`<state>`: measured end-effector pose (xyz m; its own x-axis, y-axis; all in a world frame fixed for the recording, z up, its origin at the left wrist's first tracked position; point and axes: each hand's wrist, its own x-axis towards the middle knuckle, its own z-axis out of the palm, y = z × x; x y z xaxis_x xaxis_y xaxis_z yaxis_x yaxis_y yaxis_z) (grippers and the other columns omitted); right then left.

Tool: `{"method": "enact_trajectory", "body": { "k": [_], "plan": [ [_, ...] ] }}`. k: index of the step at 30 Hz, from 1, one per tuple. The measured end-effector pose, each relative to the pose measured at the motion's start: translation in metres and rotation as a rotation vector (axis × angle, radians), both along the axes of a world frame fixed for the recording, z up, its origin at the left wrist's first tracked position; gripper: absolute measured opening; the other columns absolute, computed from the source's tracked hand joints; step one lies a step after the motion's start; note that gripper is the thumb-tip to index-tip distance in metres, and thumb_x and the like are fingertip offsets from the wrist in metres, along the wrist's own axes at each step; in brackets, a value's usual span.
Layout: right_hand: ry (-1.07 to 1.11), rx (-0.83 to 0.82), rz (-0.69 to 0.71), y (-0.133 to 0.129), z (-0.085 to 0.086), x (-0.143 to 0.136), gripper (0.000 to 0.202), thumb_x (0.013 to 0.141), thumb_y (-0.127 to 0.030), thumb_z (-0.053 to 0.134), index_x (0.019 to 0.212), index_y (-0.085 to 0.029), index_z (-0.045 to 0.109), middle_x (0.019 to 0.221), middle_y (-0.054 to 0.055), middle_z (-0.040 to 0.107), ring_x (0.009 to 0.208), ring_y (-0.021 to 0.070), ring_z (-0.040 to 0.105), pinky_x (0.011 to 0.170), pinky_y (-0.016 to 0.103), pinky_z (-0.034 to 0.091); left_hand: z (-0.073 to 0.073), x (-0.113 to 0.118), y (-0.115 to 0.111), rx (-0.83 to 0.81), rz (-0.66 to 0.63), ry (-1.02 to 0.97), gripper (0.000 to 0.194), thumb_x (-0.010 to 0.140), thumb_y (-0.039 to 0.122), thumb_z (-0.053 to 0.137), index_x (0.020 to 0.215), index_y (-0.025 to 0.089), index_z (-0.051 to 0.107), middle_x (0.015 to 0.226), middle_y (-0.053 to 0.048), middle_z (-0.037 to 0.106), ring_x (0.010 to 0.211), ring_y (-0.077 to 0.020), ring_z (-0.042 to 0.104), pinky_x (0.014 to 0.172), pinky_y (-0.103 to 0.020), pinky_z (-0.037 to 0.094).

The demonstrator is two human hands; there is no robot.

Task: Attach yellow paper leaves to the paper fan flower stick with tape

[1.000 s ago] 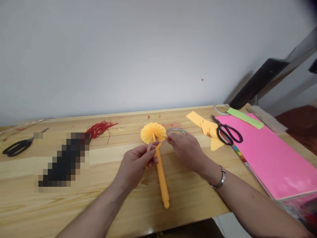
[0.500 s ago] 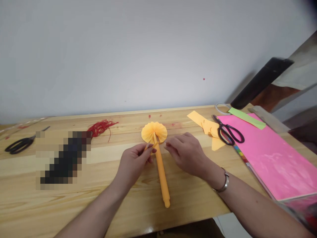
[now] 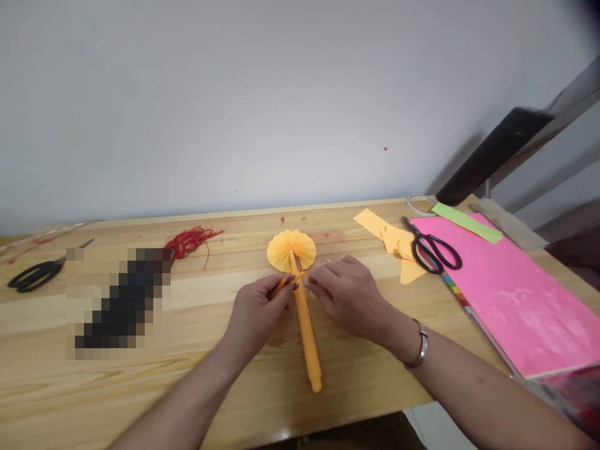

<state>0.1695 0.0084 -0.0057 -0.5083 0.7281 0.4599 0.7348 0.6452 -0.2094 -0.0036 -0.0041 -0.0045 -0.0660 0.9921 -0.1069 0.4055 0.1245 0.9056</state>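
My left hand (image 3: 262,309) is closed in a pinch on a small orange paper strip (image 3: 298,277). Close by on the right, my right hand (image 3: 344,294) has its fingertips pressed together at the strip's far end; what they hold, if anything, is hidden. Beneath both hands lies a rolled orange paper tube (image 3: 308,340), pointing toward me with a narrower tip at its near end. At the tube's far end a pleated yellow-orange paper fan (image 3: 291,249) spreads out in a rounded shape. My hands cover part of the tube's upper section.
Black-handled scissors (image 3: 435,252) rest across orange paper scraps (image 3: 384,232) and a pink paper stack (image 3: 520,300), which carries a green strip (image 3: 466,222). To the left are other scissors (image 3: 40,273), red threads (image 3: 192,242) and a blurred-out dark object (image 3: 119,303). A black cylinder (image 3: 492,156) leans back right.
My right hand has shifted slightly left and down, bringing its fingertips close to the strip in my left hand. The tube and fan stay in place.
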Motion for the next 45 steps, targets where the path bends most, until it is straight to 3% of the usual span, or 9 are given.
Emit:
{"method": "enact_trajectory", "body": {
  "k": [25, 45],
  "plan": [
    [-0.033, 0.018, -0.007, 0.0033, -0.0047, -0.0001, 0.018, 0.086, -0.018, 0.048, 0.071, -0.016, 0.058, 0.062, 0.000, 0.061, 0.056, 0.0120, 0.049, 0.061, 0.028, 0.026, -0.0078, -0.0014, 0.0007, 0.013, -0.091, 0.127, 0.023, 0.074, 0.036, 0.060, 0.084, 0.020, 0.073, 0.061, 0.003, 0.062, 0.055, -0.0116, 0.049, 0.053, -0.022, 0.038],
    [-0.023, 0.013, -0.009, 0.0039, -0.0035, -0.0005, 0.020, 0.088, -0.021, 0.047, 0.071, -0.016, 0.057, 0.062, 0.000, 0.062, 0.055, 0.0117, 0.050, 0.061, 0.027, 0.025, -0.0066, -0.0022, 0.0001, -0.039, -0.116, 0.085, 0.025, 0.073, 0.041, 0.060, 0.083, 0.021, 0.071, 0.072, 0.001, 0.068, 0.071, -0.0167, 0.058, 0.067, -0.026, 0.043]
  ]
}}
